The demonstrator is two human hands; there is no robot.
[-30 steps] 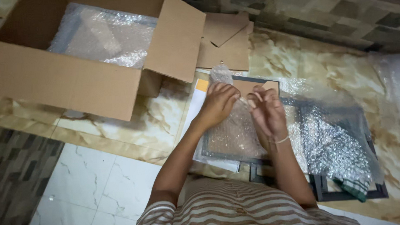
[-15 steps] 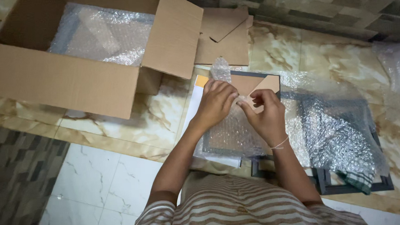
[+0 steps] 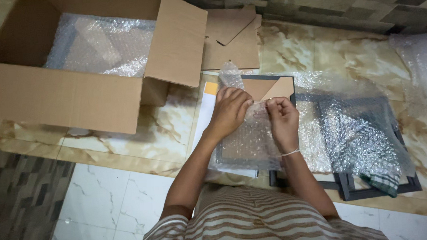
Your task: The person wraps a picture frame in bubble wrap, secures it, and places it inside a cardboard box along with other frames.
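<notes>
Your hands work the bubble wrap on a dark frame lying on a marbled floor.

Your left hand [image 3: 230, 112] lies over the bubble wrap [image 3: 246, 140], its fingers together and pressed flat on it, while your right hand [image 3: 282, 117] has its fingers pinched shut on the wrap's upper edge. The wrapped frame [image 3: 270, 85] rests on the cream and brown marble floor [image 3: 165, 132] just in front of your knees, with a white sheet [image 3: 204, 116] under its left side. A second dark frame [image 3: 365, 136] under loose wrap lies just beside it on the right. To the upper left an open cardboard box [image 3: 61, 101] holds more bubble wrap, and flat cardboard pieces [image 3: 231, 43] lie beside its flap. White marble tiles [image 3: 111, 208] lie nearer you, dark patterned tiles [image 3: 18, 198] at far left.
</notes>
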